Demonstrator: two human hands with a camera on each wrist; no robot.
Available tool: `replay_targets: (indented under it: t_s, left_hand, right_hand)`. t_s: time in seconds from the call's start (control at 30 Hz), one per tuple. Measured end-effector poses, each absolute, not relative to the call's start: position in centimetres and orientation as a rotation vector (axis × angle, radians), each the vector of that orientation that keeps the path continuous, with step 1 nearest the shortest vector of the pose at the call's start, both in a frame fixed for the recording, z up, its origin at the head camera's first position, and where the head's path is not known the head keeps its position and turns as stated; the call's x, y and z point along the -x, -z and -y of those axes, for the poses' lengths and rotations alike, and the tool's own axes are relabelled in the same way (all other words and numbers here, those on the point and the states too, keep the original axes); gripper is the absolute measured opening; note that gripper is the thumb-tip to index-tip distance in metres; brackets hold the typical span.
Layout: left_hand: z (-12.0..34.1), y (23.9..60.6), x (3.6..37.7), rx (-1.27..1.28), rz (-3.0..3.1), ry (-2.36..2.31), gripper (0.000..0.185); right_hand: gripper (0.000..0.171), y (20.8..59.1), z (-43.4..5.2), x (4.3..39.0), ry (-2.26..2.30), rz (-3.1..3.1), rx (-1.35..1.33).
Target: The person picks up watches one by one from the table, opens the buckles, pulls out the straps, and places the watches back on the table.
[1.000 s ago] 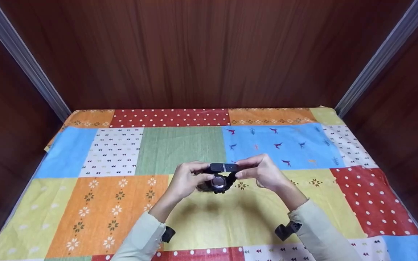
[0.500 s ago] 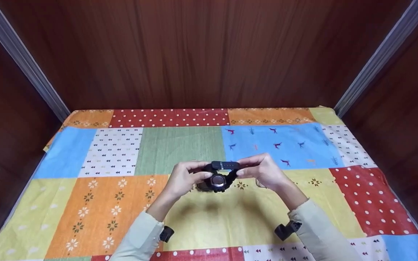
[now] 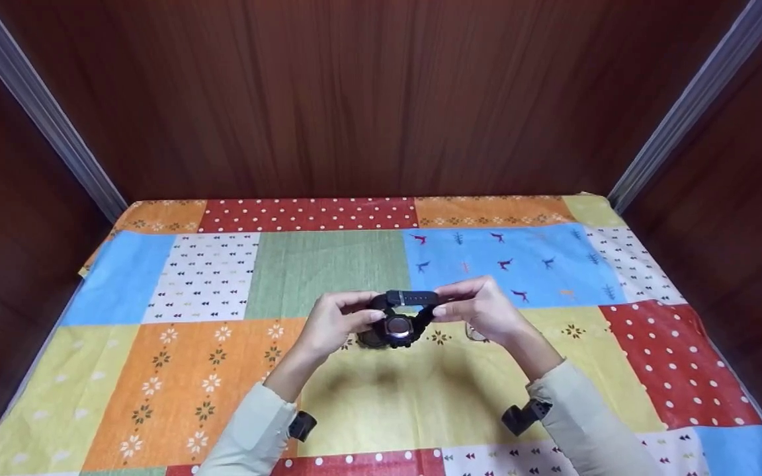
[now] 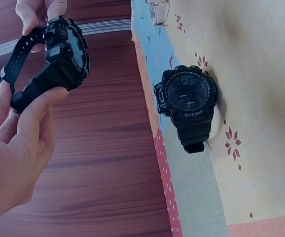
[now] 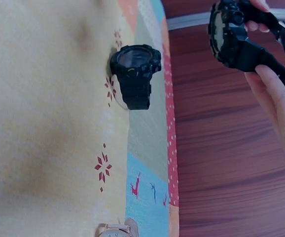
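A black sport watch [image 3: 399, 328] is held up in the air, its strap forming a loop above the round face. My left hand [image 3: 325, 328] pinches the left side of the strap between thumb and fingers. On the opposite side, my right hand [image 3: 492, 316] pinches the strap the same way. The left wrist view shows the strap's row of holes and the thick case side-on. Below lies a second black watch [image 4: 187, 94], face up on the cloth; the held one partly covers it in the head view.
A third watch [image 5: 115, 231] with a pale dial and rose-gold case lies on the cloth, partly hidden under my right hand in the head view. The patchwork tablecloth [image 3: 222, 396] covers the table. Brown wood-grain panels [image 3: 354, 99] stand at the back and both sides.
Both hands have risen slightly with the held watch. Its strap has turned a little, and the gap between strap and face looks wider. The watches on the cloth stay put.
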State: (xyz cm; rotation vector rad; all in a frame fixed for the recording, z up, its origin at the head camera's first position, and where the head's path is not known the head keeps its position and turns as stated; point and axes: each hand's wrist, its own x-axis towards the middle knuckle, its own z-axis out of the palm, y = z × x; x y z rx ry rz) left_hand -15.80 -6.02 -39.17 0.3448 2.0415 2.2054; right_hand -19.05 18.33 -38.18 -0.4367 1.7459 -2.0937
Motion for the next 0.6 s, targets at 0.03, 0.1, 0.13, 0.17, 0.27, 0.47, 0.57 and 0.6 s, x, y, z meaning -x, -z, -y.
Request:
replay_targets:
  t_s: [0.03, 0.1, 0.13, 0.17, 0.27, 0.47, 0.57, 0.6]
  left_hand:
    - [6.03, 39.19, 15.81, -0.344, -2.045, -2.203, 0.031]
    - [6.06, 39.17, 15.81, -0.348, -2.076, -2.185, 0.03]
    - [6.06, 39.17, 15.84, -0.357, -2.102, -2.17, 0.03]
    - [6.07, 39.14, 15.86, -0.372, -2.135, -2.151, 0.029]
    - [6.1, 39.01, 15.84, -0.436, -2.316, -2.048, 0.027]
    - [5.96, 38.63, 15.65, -0.491, -2.631, -1.828, 0.022]
    - [5.89, 38.59, 15.58, -0.46, -2.662, -1.789, 0.021]
    - [5.87, 38.58, 15.55, -0.445, -2.661, -1.784, 0.022]
  right_hand:
    - [0.023, 38.16, -18.31, 19.06, 2.09, -1.753, 0.433]
    - [0.023, 38.16, -18.28, 19.06, 2.089, -1.765, 0.427]
    - [0.023, 38.16, -18.26, 19.08, 2.084, -1.777, 0.426]
    - [0.024, 38.15, -18.25, 19.11, 2.076, -1.793, 0.429]
    - [0.028, 38.07, -18.22, 19.16, 2.037, -1.878, 0.428]
    - [0.035, 37.6, -18.27, 19.05, 1.867, -2.113, 0.466]
    - [0.034, 37.41, -18.26, 18.96, 1.782, -2.206, 0.494]
    - [0.033, 37.37, -18.25, 18.93, 1.759, -2.23, 0.5]
